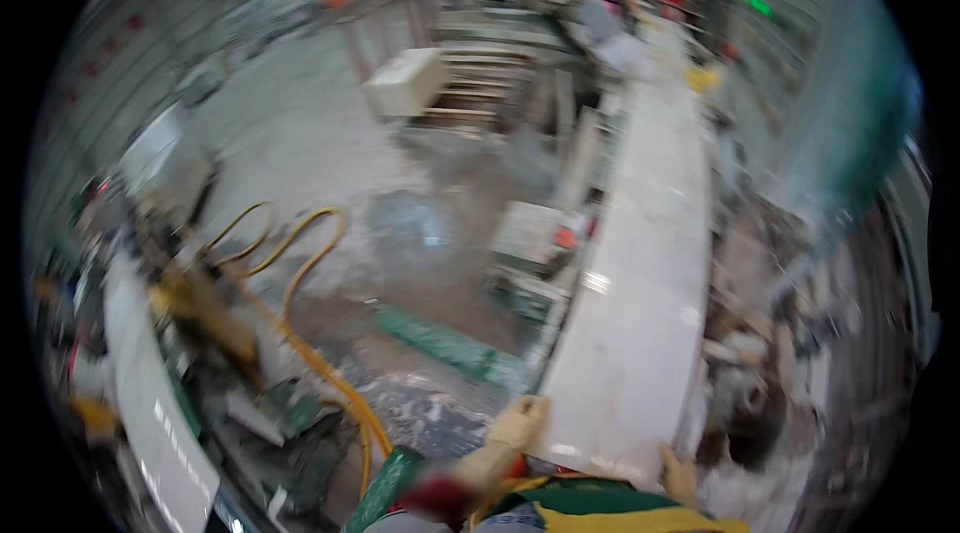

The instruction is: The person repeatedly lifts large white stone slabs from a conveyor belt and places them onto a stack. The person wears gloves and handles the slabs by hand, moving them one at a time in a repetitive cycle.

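Observation:
A long white slab [640,263], like polished stone, stretches away from my body toward the back right. At its near left corner, my left hand [518,423] in a pale glove is closed on the edge. My right hand [679,478], also pale-gloved, grips the near right corner, with its fingers partly hidden. Motion blur smears both hands. My left forearm wears a green sleeve cover [388,489], and a green and yellow apron [610,505] covers my front.
A yellow hose [320,363] snakes over the wet floor beside a green roll-like object [450,345]. Blocks [530,233] stand left of the slab. Another white slab [145,363] lies at far left. Rubble [745,383] lines the right. Blurred people [605,18] are at the back.

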The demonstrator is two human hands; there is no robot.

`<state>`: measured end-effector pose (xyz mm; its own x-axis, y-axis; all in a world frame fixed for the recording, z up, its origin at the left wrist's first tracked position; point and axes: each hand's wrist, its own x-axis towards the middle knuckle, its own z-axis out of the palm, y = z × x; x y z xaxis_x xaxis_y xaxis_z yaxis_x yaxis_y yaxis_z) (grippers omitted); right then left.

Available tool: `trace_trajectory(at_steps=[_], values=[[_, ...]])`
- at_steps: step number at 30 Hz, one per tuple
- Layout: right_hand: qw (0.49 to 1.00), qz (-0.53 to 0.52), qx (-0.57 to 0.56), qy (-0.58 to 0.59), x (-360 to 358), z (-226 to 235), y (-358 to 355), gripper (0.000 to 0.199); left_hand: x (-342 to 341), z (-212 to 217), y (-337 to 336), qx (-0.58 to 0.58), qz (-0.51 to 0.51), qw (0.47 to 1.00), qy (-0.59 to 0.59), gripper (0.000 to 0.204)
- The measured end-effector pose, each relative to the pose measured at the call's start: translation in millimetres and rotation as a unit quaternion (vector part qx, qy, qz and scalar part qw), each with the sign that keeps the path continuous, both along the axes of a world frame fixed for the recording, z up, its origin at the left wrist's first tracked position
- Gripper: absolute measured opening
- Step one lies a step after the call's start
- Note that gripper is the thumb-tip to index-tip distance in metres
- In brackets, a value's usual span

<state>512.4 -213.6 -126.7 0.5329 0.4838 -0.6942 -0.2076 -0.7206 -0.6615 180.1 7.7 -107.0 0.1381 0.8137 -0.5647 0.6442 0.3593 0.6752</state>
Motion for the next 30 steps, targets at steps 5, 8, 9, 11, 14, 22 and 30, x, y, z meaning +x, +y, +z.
trace_trajectory(at_steps=[5,8,9,11,14,22,30], values=[[0.889,0.221,0.166,-0.366,-1,16,26,0.067,-50,28,-18,0.007,0.05,0.983,-0.175,0.055],[0.677,0.453,0.292,-0.502,-41,20,65,0.071,-98,32,-43,0.009,0.093,0.972,-0.216,0.055],[0.606,0.506,0.319,-0.524,-60,14,78,0.073,-114,28,-52,0.006,0.1,0.97,-0.22,0.056],[0.564,0.542,0.332,-0.527,-101,-1,105,0.076,-144,7,-75,0.004,0.152,0.965,-0.214,0.057],[0.576,0.567,0.335,-0.484,-145,-15,144,0.078,-177,4,-106,0.007,0.233,0.951,-0.201,0.056],[0.527,0.564,0.401,-0.493,-140,-32,175,0.071,-219,28,-241,0.01,0.419,0.893,-0.161,0.053],[0.533,0.558,0.407,-0.488,-162,-37,182,0.065,-193,-69,-407,-0.031,0.481,0.866,-0.134,0.054]])
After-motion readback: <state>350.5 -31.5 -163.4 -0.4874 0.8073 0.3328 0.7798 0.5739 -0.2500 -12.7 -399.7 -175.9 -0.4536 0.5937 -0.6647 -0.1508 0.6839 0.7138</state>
